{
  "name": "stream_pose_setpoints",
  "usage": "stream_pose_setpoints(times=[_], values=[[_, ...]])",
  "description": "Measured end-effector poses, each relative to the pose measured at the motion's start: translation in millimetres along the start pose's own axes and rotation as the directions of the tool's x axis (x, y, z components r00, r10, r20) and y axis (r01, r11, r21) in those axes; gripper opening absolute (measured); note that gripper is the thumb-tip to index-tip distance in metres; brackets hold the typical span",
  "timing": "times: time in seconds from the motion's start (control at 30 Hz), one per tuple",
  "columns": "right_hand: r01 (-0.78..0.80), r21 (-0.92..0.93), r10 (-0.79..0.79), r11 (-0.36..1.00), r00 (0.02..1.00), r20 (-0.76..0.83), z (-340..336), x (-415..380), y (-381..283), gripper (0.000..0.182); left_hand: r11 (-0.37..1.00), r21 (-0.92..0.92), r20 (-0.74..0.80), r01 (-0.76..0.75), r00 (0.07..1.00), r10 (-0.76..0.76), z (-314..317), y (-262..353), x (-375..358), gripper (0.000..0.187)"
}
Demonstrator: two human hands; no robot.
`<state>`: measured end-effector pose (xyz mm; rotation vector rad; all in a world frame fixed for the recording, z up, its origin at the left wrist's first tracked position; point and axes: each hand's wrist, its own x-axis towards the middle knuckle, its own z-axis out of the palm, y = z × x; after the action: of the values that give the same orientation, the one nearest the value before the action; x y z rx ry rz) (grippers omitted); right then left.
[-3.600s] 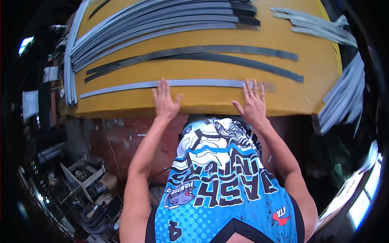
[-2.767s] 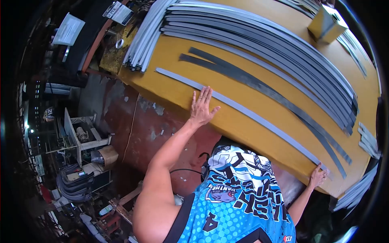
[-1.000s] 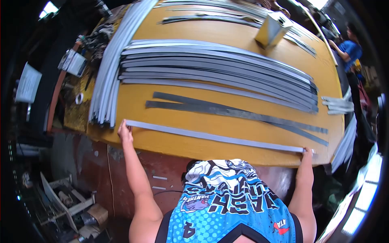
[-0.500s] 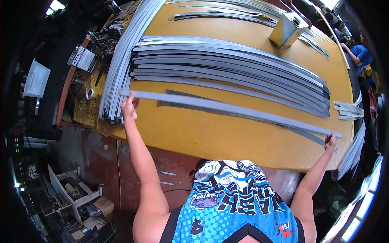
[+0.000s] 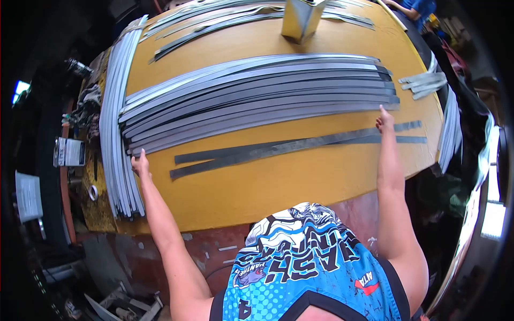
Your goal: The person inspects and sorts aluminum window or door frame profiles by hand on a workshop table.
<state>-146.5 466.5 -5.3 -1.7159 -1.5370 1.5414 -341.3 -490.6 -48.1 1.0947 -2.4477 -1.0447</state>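
Note:
A long, flat grey strip (image 5: pixel 257 125) lies along the near edge of a row of similar strips (image 5: pixel 251 88) on the yellow table. My left hand (image 5: pixel 141 165) is closed at its left end, thumb on top. Near the right end, my right hand (image 5: pixel 384 122) is closed with its thumb against the strip and its fingers curled below. Closer to me, two darker strips (image 5: pixel 267 151) cross each other at a shallow angle on the tabletop.
A thick bundle of strips (image 5: pixel 119 123) runs along the table's left side. A metal can (image 5: pixel 301 21) stands at the back among more strips. Short pale strips (image 5: pixel 424 84) lie at the right edge. Another person's arm (image 5: pixel 407 9) shows at top right.
Both hands have carried the grey strip away from me, onto the near side of the row. The two darker strips below are now uncovered. The view has turned and shifted.

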Motion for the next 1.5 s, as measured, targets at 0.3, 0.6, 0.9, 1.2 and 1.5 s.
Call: stream_pose_setpoints(times=[0.3, 0.6, 0.9, 1.2, 1.5], values=[[0.512, -0.405, -0.609, 0.757, 0.778, -0.155, -43.6, -79.5, 92.4, 0.045, 0.896, 0.228, -0.054, -0.381, 0.914, 0.402, -3.8, -17.6, -177.0, 0.07], [0.606, -0.603, -0.784, 0.518, 0.618, -0.052, -33.3, -152.1, 157.2, 0.029, 0.814, 0.239, 0.013, -0.529, 0.84, 0.542, -4.5, -21.8, -209.0, 0.07], [-0.065, -0.046, 0.074, 0.997, 0.534, 0.842, 61.3, -310.2, 140.4, 0.038, 0.848, -0.528, 0.4, 0.046, 0.894, 0.201, -20.4, 24.5, -193.3, 0.018], [-0.62, 0.169, 0.005, 0.766, 0.268, 0.963, 133.4, -359.4, 143.7, 0.088, 0.591, -0.806, 0.274, -0.033, 0.864, 0.422, -131.2, 143.1, -284.1, 0.014], [-0.492, 0.731, -0.13, 0.472, 0.782, 0.61, 97.6, -230.6, 64.3, 0.038, 0.408, -0.913, 0.088, 0.001, 0.976, 0.197, -175.2, 78.8, -209.5, 0.031]])
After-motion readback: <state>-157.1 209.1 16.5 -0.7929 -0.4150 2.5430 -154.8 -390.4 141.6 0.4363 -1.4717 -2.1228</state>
